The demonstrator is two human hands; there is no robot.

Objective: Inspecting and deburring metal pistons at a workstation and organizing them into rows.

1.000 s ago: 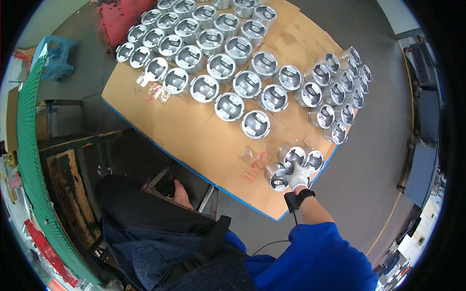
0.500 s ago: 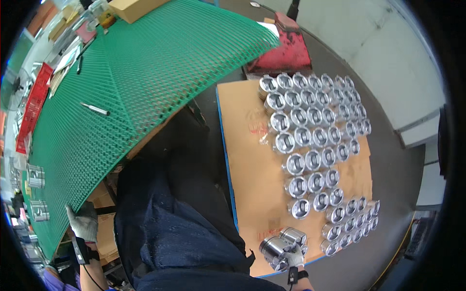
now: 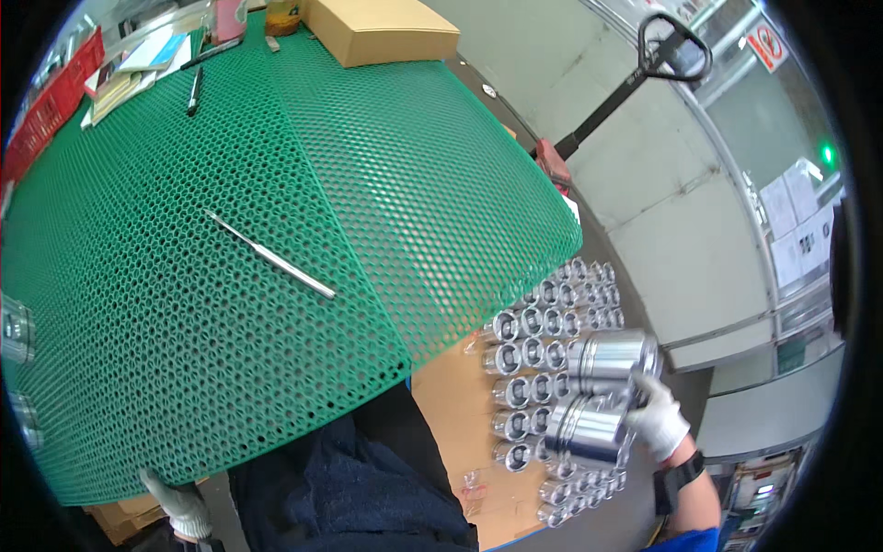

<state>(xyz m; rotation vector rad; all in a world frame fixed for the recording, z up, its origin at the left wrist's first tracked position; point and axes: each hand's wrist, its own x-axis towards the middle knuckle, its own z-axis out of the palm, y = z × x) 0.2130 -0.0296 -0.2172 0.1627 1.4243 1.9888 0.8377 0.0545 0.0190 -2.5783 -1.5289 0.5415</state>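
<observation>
My right hand [image 3: 658, 419], in a white knit glove, is closed on at least two shiny metal pistons. The upper piston [image 3: 607, 359] lies sideways above the lower piston [image 3: 589, 431], their ring grooves showing; the fingers are partly hidden behind them. They are held up over rows of standing pistons [image 3: 517, 393] on brown cardboard [image 3: 451, 386]. At the near edge of the green honeycomb mat [image 3: 267, 377], my gloved left hand [image 3: 179, 506] touches the rim, fingers stretched out and nothing seen in it. A slim silver pen-like tool [image 3: 276, 259] lies on the mat.
Two more pistons stand at the mat's left edge, one being the upper piston [image 3: 17, 329]. A cardboard box [image 3: 386, 32], papers [image 3: 138, 69], a black pen [image 3: 195, 92] and a red crate [image 3: 55, 106] sit toward the back. A pallet-jack handle [image 3: 625, 92] rises beyond.
My right hand has lifted the pistons off the cardboard, up and to the right. The view has swung toward the mat, and my left hand stays at its edge.
</observation>
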